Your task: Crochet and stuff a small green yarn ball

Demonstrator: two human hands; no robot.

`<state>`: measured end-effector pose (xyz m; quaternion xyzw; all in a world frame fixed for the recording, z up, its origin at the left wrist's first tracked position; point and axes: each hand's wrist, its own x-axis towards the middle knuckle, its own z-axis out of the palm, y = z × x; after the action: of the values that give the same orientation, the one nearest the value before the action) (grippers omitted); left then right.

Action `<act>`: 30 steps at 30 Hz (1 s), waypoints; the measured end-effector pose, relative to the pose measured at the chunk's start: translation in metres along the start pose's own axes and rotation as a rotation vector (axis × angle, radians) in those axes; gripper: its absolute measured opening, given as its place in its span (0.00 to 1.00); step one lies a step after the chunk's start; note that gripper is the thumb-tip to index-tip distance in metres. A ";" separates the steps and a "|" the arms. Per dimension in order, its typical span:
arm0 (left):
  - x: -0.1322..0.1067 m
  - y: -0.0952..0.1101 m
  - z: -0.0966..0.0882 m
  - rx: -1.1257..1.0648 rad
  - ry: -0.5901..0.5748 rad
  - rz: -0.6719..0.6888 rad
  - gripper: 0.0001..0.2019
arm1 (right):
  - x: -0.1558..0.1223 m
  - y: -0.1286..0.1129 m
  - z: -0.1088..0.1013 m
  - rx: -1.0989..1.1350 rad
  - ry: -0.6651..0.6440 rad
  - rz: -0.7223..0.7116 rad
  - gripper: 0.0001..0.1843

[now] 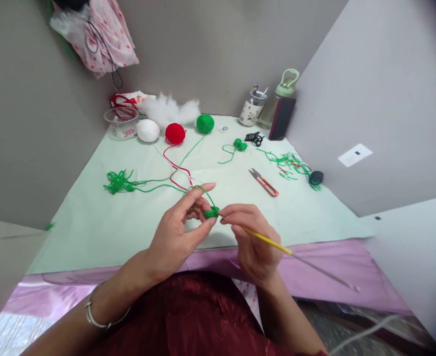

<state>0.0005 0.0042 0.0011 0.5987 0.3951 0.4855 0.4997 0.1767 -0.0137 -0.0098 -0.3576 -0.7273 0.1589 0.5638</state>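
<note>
Between the thumb and fingers of my left hand (182, 225) is a small green crochet piece (211, 212). Green yarn runs over my raised left index finger down to the piece. My right hand (257, 240) grips a crochet hook (267, 240) with a yellow handle and a long metal shaft pointing to the lower right. The hook's working tip meets the green piece at its right edge. Green, red and white strands lead from near my left fingers to a green yarn ball (205, 123), a red yarn ball (175, 133) and a white yarn ball (148, 131).
Orange-handled thread snips (263, 183) lie to the right, near green yarn scraps (286, 162) and a black tape roll (316, 178). Tangled green yarn (119, 182) lies left. Behind stand a plastic tub (123, 123), white stuffing (171, 110), a pen cup (252, 109), a phone (282, 118) and a bottle (273, 106).
</note>
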 end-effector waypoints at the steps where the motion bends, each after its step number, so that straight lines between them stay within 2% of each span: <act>1: 0.000 0.001 0.000 0.010 -0.001 0.008 0.25 | -0.001 0.000 0.000 -0.052 -0.008 -0.048 0.13; 4: -0.002 0.002 -0.001 0.019 -0.005 0.046 0.23 | -0.003 0.000 -0.001 -0.121 -0.008 -0.117 0.15; 9: -0.003 -0.001 0.000 0.112 0.034 0.181 0.17 | -0.002 -0.001 -0.003 -0.064 0.012 -0.078 0.15; 12: -0.005 -0.002 0.002 0.131 0.064 0.215 0.16 | -0.004 0.001 0.000 -0.163 -0.020 -0.147 0.18; 14: -0.005 -0.001 0.004 0.033 0.063 0.132 0.19 | -0.008 0.004 0.004 -0.281 -0.004 -0.207 0.21; 16: -0.006 0.002 0.005 -0.186 0.018 -0.059 0.25 | -0.012 0.007 0.008 -0.361 0.060 -0.259 0.25; 18: -0.004 0.006 0.004 -0.441 -0.063 -0.281 0.30 | -0.015 0.008 0.010 -0.342 0.100 -0.266 0.27; 21: 0.001 0.010 -0.001 -0.673 -0.127 -0.468 0.28 | -0.013 0.005 0.009 -0.123 0.109 -0.105 0.22; 23: 0.005 0.010 -0.005 -0.711 -0.114 -0.475 0.23 | -0.007 0.001 0.009 0.093 0.175 0.068 0.16; 26: 0.006 0.009 -0.007 -0.719 -0.102 -0.423 0.20 | 0.000 0.000 0.011 0.422 0.255 0.266 0.13; 28: 0.005 0.008 -0.004 -0.705 -0.133 -0.404 0.21 | 0.003 0.001 0.014 0.498 0.243 0.298 0.12; 30: 0.002 0.006 0.000 -0.664 -0.158 -0.388 0.21 | 0.003 0.003 0.017 0.430 0.212 0.261 0.10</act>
<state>0.0011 0.0050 0.0076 0.3543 0.2828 0.4359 0.7775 0.1616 -0.0064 -0.0155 -0.3351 -0.5614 0.3428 0.6746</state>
